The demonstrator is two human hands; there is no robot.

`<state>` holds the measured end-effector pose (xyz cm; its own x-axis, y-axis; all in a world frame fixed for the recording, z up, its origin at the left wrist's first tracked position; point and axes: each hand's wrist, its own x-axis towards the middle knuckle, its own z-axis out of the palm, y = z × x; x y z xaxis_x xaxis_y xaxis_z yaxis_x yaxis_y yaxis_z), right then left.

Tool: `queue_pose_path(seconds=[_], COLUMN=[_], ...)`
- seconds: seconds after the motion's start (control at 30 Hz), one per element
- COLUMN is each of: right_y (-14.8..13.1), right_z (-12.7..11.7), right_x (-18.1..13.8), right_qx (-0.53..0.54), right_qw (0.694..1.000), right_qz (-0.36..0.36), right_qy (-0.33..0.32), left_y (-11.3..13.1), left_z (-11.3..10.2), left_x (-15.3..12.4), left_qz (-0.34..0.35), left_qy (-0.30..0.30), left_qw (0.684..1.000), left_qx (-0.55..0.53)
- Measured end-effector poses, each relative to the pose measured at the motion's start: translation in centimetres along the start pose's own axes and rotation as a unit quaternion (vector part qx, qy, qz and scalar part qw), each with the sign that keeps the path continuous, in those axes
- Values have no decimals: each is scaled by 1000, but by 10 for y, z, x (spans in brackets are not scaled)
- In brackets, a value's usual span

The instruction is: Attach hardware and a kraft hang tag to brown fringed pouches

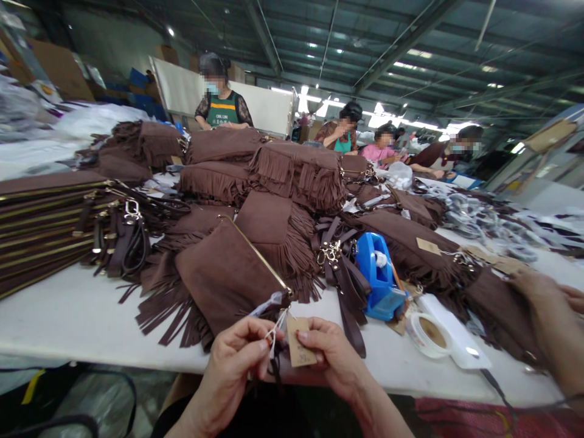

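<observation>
In the head view my left hand (241,353) pinches a thin white string (274,333) near the zipper end of a brown fringed bag (228,274). My right hand (331,350) grips a tan cardboard hang tag (300,348) between thumb and fingers; its small print is unreadable. The bag lies on the table with its gold zipper (258,254) slanting down toward my hands. A clear plastic wrap (270,303) is at the zipper's end. Dark strips hang below my fingers, partly hidden.
A blue tape dispenser (378,277), a tape roll (427,334) and a white device (456,331) stand to the right. Stacked bags (41,225) are at left, fringed bags (296,173) behind, straps (342,267) nearby. Another person's arm (554,322) reaches in at right; co-workers sit beyond.
</observation>
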<state>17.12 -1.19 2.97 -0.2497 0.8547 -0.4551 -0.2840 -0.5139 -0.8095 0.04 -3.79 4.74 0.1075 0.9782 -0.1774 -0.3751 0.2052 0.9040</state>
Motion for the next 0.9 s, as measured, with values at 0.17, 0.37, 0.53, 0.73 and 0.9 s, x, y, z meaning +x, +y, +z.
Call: queue_pose_path(seconds=[0.17,0.37,0.53,0.73,0.9], right_y=[0,4,12,8,7], right_z=[1,11,21,26,17], right_x=[-1,-1,-1,-9,-9], right_qx=[60,65,82,31,21], right_qw=[996,995,995,993,996], right_qz=[44,33,19,7,-81], right_qy=[-59,-71,-58,-117,14], left_y=[-4,-16,-32,-24,-8], left_z=[0,3,4,0,-12], left_x=[-7,-20,-29,-22,-22], left_qz=[-49,-33,124,233,357], left_qy=[14,-32,-67,-18,30], left_qw=[998,996,959,885,761], left_qx=[19,78,247,402,541])
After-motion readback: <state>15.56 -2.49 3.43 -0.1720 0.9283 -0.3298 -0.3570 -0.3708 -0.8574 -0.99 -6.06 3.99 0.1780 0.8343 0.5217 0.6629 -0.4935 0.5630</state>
